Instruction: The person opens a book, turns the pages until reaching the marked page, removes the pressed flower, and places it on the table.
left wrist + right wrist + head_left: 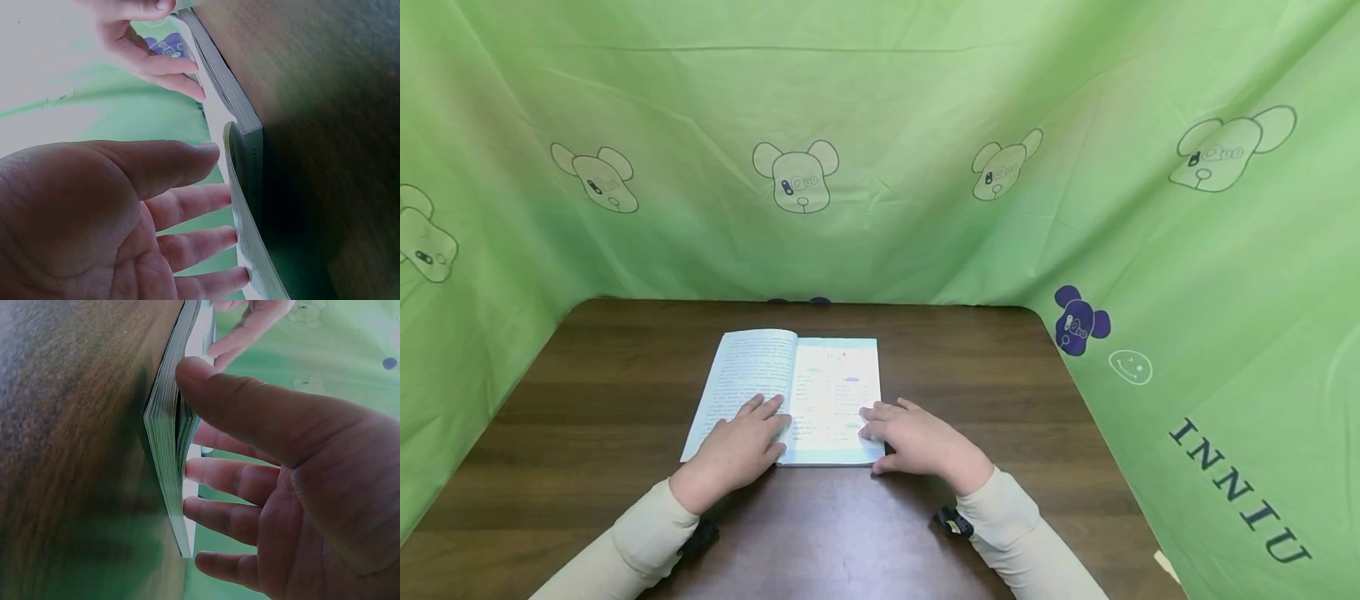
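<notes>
An open book [831,400] lies on the wooden table, with a text-filled left page [752,358] and a brighter right page. My left hand [741,446] rests across the left page near the fold, fingers spread; in the left wrist view its fingertips [228,236] touch the paper. That left leaf [253,250] bows up from the fold beside the thicker page block. My right hand [921,437] lies at the right page's outer edge. In the right wrist view, its thumb [197,372] lies along the page edges near the corner, and its extended fingers reach over the page.
Brown table [985,358] surrounds the book. A green curtain [910,242] printed with bear heads hangs along the back and both sides. Dark wrist devices [953,522] sit by the pale sleeves [651,533]. A small pale piece [1167,567] lies at the table's right edge.
</notes>
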Tool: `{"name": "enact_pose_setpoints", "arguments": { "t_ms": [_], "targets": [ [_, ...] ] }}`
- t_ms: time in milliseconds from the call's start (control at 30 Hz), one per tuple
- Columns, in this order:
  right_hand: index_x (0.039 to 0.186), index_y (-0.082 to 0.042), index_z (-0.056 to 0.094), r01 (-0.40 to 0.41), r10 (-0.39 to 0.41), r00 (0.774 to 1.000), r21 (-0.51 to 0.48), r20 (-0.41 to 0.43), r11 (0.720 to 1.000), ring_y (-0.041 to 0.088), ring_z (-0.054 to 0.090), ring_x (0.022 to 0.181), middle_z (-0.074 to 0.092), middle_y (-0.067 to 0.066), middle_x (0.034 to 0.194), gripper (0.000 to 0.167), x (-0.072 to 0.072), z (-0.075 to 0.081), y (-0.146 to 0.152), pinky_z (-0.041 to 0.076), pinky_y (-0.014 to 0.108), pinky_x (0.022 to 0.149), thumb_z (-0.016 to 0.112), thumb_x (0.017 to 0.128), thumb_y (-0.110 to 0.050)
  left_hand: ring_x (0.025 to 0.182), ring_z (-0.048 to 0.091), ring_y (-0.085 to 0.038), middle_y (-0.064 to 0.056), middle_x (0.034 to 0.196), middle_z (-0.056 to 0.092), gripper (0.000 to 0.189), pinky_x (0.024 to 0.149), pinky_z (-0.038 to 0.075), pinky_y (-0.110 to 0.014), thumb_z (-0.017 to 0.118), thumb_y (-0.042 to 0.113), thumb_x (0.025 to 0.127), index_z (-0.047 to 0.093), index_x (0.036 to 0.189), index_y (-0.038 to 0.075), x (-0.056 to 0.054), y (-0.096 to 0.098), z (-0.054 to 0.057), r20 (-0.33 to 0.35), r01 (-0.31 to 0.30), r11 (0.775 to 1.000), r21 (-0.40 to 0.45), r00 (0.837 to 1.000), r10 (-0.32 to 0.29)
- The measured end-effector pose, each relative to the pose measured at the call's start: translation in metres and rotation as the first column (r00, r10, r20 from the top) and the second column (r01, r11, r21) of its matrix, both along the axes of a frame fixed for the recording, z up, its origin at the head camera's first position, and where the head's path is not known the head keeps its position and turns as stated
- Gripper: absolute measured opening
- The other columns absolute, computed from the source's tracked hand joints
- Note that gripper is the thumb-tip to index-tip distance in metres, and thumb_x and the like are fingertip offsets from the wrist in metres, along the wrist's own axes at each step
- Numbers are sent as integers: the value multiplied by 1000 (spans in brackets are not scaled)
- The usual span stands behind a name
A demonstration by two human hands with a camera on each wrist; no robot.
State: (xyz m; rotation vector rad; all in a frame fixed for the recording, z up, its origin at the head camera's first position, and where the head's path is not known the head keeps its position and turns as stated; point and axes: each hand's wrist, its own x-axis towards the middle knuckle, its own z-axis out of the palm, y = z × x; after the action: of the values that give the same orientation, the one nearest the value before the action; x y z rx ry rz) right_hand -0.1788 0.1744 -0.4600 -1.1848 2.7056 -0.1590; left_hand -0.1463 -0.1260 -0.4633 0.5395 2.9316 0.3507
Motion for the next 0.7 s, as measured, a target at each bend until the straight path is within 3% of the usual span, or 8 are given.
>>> {"name": "enact_pose_setpoints", "arguments": {
  "t_ms": [567, 700],
  "targets": [
    [122, -16, 72, -15, 15, 999, 0, -36, 1000, 27, 51, 141, 57, 9, 150, 42, -1, 1, -1, 38, 61, 113, 80, 88, -40, 149, 37, -39, -13, 159, 45, 45, 94, 41, -78, 70, 27, 97, 64, 139, 11, 1, 2, 1, 11, -17, 1000, 14, 1000, 17],
    [116, -17, 74, -36, 35, 998, -6, -46, 999, 27, 53, 139, 60, 9, 146, 30, 0, 1, 0, 39, 61, 112, 77, 91, -33, 149, 37, -39, -13, 158, 46, 45, 94, 42, -78, 70, 28, 97, 64, 138, 11, 1, 3, 0, 3, -17, 1000, 15, 1000, 17]
  ]
}}
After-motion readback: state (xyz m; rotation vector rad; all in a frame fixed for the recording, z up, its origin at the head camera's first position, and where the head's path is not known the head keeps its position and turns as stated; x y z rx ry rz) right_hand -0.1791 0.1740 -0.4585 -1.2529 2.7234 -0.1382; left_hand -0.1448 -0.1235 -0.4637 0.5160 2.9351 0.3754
